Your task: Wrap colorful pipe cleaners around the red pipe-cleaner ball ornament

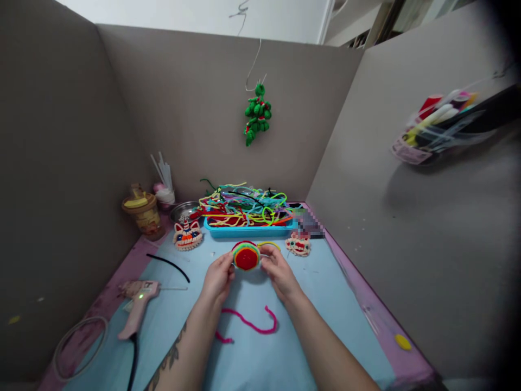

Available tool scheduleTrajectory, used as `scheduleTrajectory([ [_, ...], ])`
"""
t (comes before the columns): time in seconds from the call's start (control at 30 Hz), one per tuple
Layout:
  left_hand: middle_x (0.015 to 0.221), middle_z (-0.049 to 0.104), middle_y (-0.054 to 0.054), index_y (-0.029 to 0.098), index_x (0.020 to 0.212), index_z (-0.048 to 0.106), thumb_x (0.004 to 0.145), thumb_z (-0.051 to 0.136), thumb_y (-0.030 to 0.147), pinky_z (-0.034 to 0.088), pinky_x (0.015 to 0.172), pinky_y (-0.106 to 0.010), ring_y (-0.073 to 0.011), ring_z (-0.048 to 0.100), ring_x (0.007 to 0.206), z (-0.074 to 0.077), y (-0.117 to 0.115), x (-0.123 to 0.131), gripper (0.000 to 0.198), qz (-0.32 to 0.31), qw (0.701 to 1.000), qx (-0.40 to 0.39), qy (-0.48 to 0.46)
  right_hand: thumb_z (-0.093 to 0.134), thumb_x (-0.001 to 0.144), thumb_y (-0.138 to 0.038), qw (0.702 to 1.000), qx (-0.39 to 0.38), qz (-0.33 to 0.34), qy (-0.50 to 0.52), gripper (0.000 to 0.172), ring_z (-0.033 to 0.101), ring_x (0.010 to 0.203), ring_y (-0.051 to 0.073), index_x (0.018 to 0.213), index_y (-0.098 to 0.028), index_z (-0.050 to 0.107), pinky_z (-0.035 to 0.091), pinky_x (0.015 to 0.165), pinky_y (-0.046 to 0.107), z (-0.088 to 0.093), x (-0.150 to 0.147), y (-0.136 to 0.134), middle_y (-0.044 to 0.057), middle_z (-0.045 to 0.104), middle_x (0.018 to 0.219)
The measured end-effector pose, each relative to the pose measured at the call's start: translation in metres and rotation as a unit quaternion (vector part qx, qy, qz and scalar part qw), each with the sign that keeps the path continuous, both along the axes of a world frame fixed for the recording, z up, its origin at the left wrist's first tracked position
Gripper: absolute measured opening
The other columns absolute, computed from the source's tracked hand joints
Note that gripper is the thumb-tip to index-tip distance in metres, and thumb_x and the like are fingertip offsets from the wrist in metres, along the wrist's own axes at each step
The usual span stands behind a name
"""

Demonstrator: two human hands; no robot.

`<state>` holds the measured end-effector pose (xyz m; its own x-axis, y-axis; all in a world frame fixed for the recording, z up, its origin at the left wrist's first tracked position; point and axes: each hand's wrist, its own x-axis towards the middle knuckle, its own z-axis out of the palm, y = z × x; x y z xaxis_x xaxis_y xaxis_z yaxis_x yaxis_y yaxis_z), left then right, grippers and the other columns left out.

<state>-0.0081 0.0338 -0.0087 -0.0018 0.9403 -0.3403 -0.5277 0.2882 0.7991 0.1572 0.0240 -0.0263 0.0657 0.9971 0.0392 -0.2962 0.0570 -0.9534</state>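
Note:
A round disc of fuzzy stems (pixel 246 257), red in the middle with orange and green rings, is held up above the blue mat. My left hand (pixel 220 275) grips its left edge between thumb and fingers. At its right edge, my right hand (pixel 279 271) pinches it, with a yellow stem (pixel 269 244) curving out behind the fingers. Below the hands, a loose magenta stem (pixel 254 326) lies bent on the mat, partly behind my left forearm.
A blue tray (pixel 252 232) heaped with coloured stems stands at the back, flanked by two lion-face pieces (pixel 188 237) (pixel 298 245). On the left lie a pink glue gun (pixel 139 307) and a black stem (pixel 169 264). A yellow disc (pixel 402 341) is at the right edge.

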Motion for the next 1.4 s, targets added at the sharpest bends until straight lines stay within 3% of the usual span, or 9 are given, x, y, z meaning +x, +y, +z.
scheduleTrajectory([
  [0.1,0.057,0.053,0.003,0.012,0.076,0.065,0.076,0.065,0.037,0.036,0.050,-0.019,-0.0086,0.046,0.053,0.000,-0.005,-0.001,0.025,0.034,0.960,0.139,0.242,0.067,0.075,-0.036,0.985,0.098,-0.099,-0.100,0.025,0.055,0.106,0.022,0.096,-0.026,0.061,0.046,0.088,0.038,-0.001,0.005,-0.001,0.005,0.056,0.119],
  [0.2,0.074,0.063,-0.002,0.015,0.076,0.065,0.082,0.056,0.033,0.042,0.066,-0.026,-0.0151,0.056,0.070,0.001,-0.010,0.001,0.021,0.037,0.886,0.249,0.389,0.061,0.081,-0.034,0.955,0.170,-0.109,-0.215,0.016,0.050,0.116,0.024,0.094,-0.025,0.064,0.044,0.094,0.040,0.003,0.007,-0.006,0.007,0.049,0.126],
  [0.33,0.080,0.063,-0.004,0.018,0.078,0.063,0.088,0.049,0.028,0.043,0.073,-0.028,-0.0172,0.058,0.079,-0.001,-0.015,0.005,0.020,0.014,0.805,0.340,0.485,0.057,0.085,-0.029,0.919,0.215,-0.088,-0.317,0.016,0.046,0.121,0.025,0.097,-0.026,0.067,0.039,0.102,0.044,0.009,0.004,-0.012,0.009,0.048,0.127],
  [0.53,0.084,0.063,-0.004,0.019,0.085,0.061,0.090,0.047,0.023,0.045,0.076,-0.028,-0.0160,0.058,0.082,-0.003,-0.017,0.006,0.015,-0.013,0.745,0.408,0.527,0.057,0.084,-0.024,0.859,0.246,-0.108,-0.435,0.014,0.041,0.123,0.028,0.088,-0.025,0.071,0.036,0.104,0.048,0.010,-0.001,-0.013,0.009,0.048,0.127],
  [0.7,0.083,0.062,-0.004,0.019,0.085,0.060,0.090,0.046,0.021,0.046,0.073,-0.027,-0.0155,0.058,0.079,-0.002,-0.019,0.009,0.015,-0.026,0.742,0.426,0.517,0.055,0.085,-0.021,0.863,0.235,-0.106,-0.434,0.014,0.041,0.123,0.027,0.079,-0.022,0.068,0.036,0.103,0.048,0.011,-0.001,-0.014,0.009,0.047,0.128],
  [1.0,0.079,0.062,-0.004,0.018,0.078,0.061,0.087,0.049,0.026,0.046,0.064,-0.025,-0.0153,0.058,0.074,-0.002,-0.018,0.012,0.017,-0.040,0.782,0.382,0.491,0.056,0.083,-0.019,0.845,0.265,-0.122,-0.449,0.015,0.039,0.126,0.027,0.079,-0.023,0.069,0.034,0.105,0.049,0.014,-0.003,-0.015,0.007,0.046,0.132],
  [1.23,0.074,0.064,-0.004,0.019,0.071,0.063,0.086,0.050,0.030,0.044,0.063,-0.026,-0.0177,0.059,0.076,-0.006,-0.012,0.008,0.023,0.021,0.808,0.323,0.492,0.052,0.085,-0.025,0.901,0.186,-0.168,-0.354,0.016,0.050,0.118,0.025,0.083,-0.021,0.068,0.041,0.100,0.045,0.015,0.001,-0.014,0.011,0.052,0.127],
  [1.4,0.075,0.063,-0.004,0.018,0.072,0.063,0.087,0.049,0.029,0.045,0.065,-0.026,-0.0166,0.059,0.073,-0.004,-0.015,0.007,0.023,0.019,0.807,0.332,0.487,0.060,0.078,-0.030,0.925,0.149,-0.141,-0.319,0.014,0.051,0.118,0.026,0.084,-0.023,0.071,0.042,0.099,0.044,0.004,0.002,-0.006,0.010,0.054,0.126],
])
